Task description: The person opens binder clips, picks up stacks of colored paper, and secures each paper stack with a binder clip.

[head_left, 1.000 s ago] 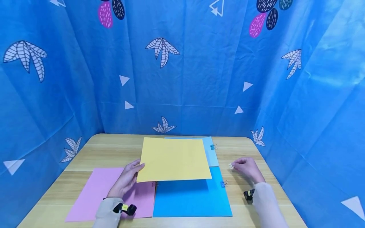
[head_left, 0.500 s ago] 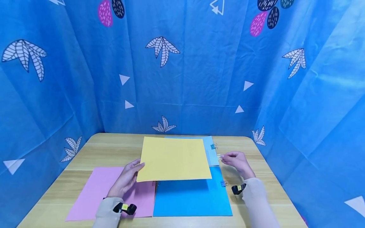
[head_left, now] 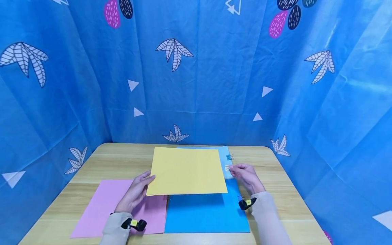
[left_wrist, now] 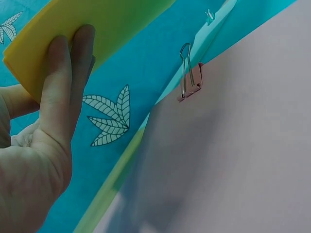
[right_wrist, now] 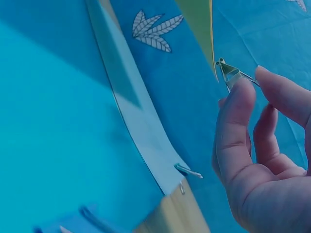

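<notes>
My left hand (head_left: 135,192) grips the left edge of a yellow sheet stack (head_left: 186,170), thumb on top and fingers beneath. The stack is raised over the table, casting a shadow on the papers below. With thumb and fingertips my right hand (head_left: 247,176) pinches a small pale-yellow binder clip (head_left: 227,168) by its wire handles. In the right wrist view the clip (right_wrist: 232,75) points at the yellow stack's edge (right_wrist: 206,34), its mouth right beside the lower corner. The left wrist view shows the fingers (left_wrist: 56,97) spread under the yellow paper.
Pink sheets (head_left: 95,214) lie at the left, with a pink binder clip (left_wrist: 192,82). Blue sheets (head_left: 205,219) lie in front, carrying a blue clip (head_left: 240,197). Behind are light-blue sheets (head_left: 224,156) with a teal clip (head_left: 229,157). A blue patterned curtain (head_left: 196,85) surrounds the wooden table (head_left: 122,158).
My right hand has moved left and slightly up with the binder clip, from over the bare table to near the yellow stack's right edge. My left hand and the yellow stack stay put.
</notes>
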`<action>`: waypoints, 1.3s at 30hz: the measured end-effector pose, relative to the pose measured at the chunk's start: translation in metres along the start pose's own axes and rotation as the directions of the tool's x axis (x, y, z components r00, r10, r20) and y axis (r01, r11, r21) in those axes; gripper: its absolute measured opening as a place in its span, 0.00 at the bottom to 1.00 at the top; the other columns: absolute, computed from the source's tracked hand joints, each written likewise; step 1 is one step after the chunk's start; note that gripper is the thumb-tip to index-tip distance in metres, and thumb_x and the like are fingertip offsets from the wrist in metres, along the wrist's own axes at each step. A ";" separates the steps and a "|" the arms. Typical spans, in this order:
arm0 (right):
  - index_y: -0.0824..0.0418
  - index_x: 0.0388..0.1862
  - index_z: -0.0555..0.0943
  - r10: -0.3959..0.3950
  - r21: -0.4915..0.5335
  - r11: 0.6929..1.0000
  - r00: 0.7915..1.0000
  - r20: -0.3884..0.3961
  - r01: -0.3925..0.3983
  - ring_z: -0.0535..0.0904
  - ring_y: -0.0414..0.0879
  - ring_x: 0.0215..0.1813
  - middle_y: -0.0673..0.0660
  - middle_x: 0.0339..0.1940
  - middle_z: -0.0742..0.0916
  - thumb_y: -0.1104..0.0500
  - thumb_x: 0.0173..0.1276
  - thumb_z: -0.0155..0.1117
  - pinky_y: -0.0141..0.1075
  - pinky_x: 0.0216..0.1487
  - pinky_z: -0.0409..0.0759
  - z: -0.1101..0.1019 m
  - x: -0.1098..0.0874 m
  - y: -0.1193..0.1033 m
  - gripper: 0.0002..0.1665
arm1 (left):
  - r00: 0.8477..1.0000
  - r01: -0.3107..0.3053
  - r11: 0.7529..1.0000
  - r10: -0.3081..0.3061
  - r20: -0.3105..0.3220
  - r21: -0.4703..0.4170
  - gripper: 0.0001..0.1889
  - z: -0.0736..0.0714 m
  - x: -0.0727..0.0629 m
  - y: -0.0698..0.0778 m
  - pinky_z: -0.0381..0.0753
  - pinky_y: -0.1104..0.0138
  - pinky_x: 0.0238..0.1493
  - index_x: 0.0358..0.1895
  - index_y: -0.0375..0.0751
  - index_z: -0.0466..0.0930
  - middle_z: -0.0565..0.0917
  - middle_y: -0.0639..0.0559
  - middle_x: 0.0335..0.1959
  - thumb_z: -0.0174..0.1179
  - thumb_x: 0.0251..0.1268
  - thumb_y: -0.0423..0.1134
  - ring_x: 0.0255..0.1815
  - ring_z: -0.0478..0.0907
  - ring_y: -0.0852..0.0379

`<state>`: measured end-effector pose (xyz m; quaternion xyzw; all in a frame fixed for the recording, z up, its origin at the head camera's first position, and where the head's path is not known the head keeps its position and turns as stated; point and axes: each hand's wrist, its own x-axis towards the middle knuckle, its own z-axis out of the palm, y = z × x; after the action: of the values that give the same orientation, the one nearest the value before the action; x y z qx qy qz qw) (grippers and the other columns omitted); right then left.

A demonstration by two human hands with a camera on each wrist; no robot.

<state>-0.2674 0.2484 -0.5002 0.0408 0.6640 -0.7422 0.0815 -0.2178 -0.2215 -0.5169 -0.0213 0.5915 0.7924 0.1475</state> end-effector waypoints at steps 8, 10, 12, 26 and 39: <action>0.57 0.22 0.80 0.019 0.100 0.995 0.997 0.068 -0.026 0.85 0.38 0.33 0.50 0.32 0.90 0.62 0.74 0.67 0.26 0.40 0.86 0.001 0.002 0.001 0.17 | 0.999 -0.023 1.000 0.022 0.035 0.022 0.38 0.000 0.000 0.002 0.83 0.83 0.33 0.82 0.30 0.43 0.90 0.61 0.38 0.53 0.82 0.39 0.34 0.86 0.72; 0.56 0.22 0.80 0.025 0.115 0.993 0.996 0.084 -0.035 0.85 0.38 0.34 0.50 0.33 0.90 0.63 0.74 0.67 0.26 0.40 0.86 0.001 0.002 0.001 0.17 | 0.999 -0.024 0.999 0.024 0.032 0.022 0.38 -0.001 -0.001 0.002 0.84 0.82 0.37 0.82 0.30 0.43 0.91 0.61 0.40 0.53 0.82 0.39 0.37 0.87 0.71; 0.57 0.23 0.81 0.028 0.133 0.990 0.995 0.094 -0.040 0.85 0.38 0.34 0.50 0.34 0.90 0.63 0.75 0.66 0.25 0.41 0.87 0.000 0.002 0.001 0.16 | 0.999 -0.023 1.000 0.022 0.028 0.020 0.38 -0.001 -0.001 0.003 0.84 0.82 0.37 0.82 0.30 0.43 0.90 0.61 0.40 0.53 0.82 0.39 0.36 0.87 0.71; 0.55 0.21 0.79 0.105 0.214 0.969 0.990 0.095 -0.124 0.85 0.36 0.33 0.51 0.33 0.91 0.64 0.78 0.60 0.23 0.39 0.86 0.002 0.002 0.003 0.20 | 0.998 -0.017 0.999 0.015 0.055 0.034 0.40 -0.002 0.000 0.000 0.82 0.84 0.36 0.83 0.30 0.39 0.90 0.62 0.41 0.53 0.82 0.40 0.36 0.86 0.73; 0.57 0.31 0.82 0.111 0.183 0.974 0.985 0.131 -0.135 0.83 0.36 0.35 0.50 0.33 0.88 0.62 0.78 0.62 0.23 0.40 0.85 0.004 0.003 0.004 0.12 | 1.000 -0.007 1.000 0.007 0.025 0.027 0.41 0.001 0.002 -0.003 0.68 0.88 0.20 0.83 0.30 0.39 0.82 0.67 0.31 0.55 0.80 0.37 0.19 0.69 0.78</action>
<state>-0.2694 0.2442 -0.5042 0.0447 0.5798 -0.7970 0.1630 -0.2188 -0.2198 -0.5197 -0.0074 0.6004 0.7850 0.1523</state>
